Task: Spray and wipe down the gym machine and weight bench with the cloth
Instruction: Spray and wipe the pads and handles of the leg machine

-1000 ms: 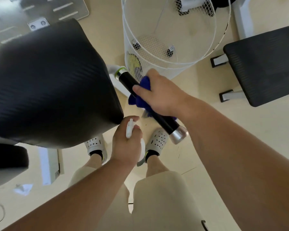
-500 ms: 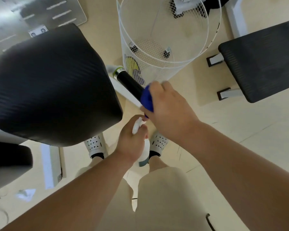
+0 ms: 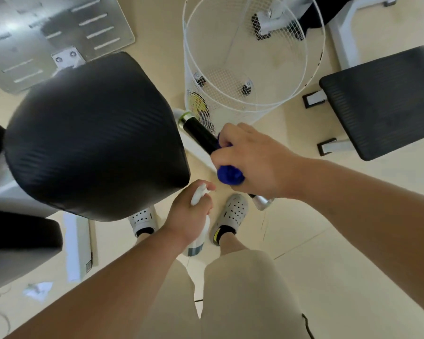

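Blue cloth (image 3: 230,176) clenched round handle (image 3: 200,134) by right hand (image 3: 252,162), left hand (image 3: 186,218) grasping spray bottle (image 3: 196,248)

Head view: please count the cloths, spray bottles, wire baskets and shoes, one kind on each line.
blue cloth: 1
white spray bottle: 1
white wire basket: 1
perforated shoes: 2
Total: 5
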